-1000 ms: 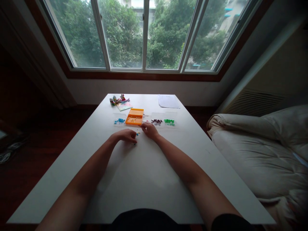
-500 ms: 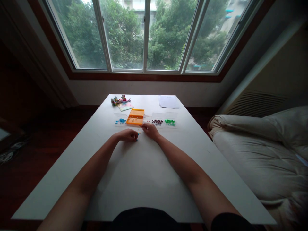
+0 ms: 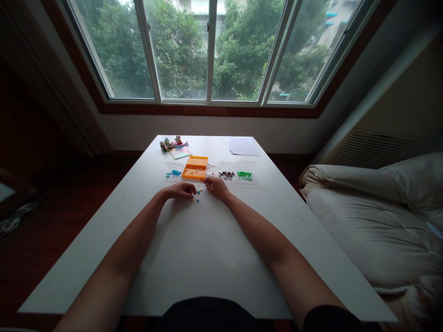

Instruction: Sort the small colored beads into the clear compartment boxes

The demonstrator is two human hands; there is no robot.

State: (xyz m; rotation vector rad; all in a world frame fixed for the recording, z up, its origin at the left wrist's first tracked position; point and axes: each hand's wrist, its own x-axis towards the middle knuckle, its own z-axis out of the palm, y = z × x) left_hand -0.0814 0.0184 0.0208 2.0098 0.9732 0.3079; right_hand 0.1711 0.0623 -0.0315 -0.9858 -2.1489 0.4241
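Note:
My left hand [image 3: 181,190] rests over the white table [image 3: 214,249] with its fingers loosely curled and apart, holding nothing visible. Just right of its fingertips lie a small blue piece [image 3: 198,201], another blue piece [image 3: 198,192] and a small yellow piece [image 3: 201,186]. My right hand [image 3: 216,186] is at the near right corner of an orange case [image 3: 195,173], its fingers pinched together. Whatever they may hold is too small to make out. The open case contains several small pale yellow pieces.
Clear boxes of blue pieces [image 3: 174,174], dark brown pieces [image 3: 226,174] and green pieces [image 3: 244,174] flank the case. Small figures [image 3: 169,144] and a colourful sheet [image 3: 180,153] lie at the back left, white papers [image 3: 243,146] at the back right. A couch [image 3: 374,226] borders the right side.
My left hand has shifted slightly left and its fingers have parted, leaving blue pieces in view on the table. My right hand has hardly moved.

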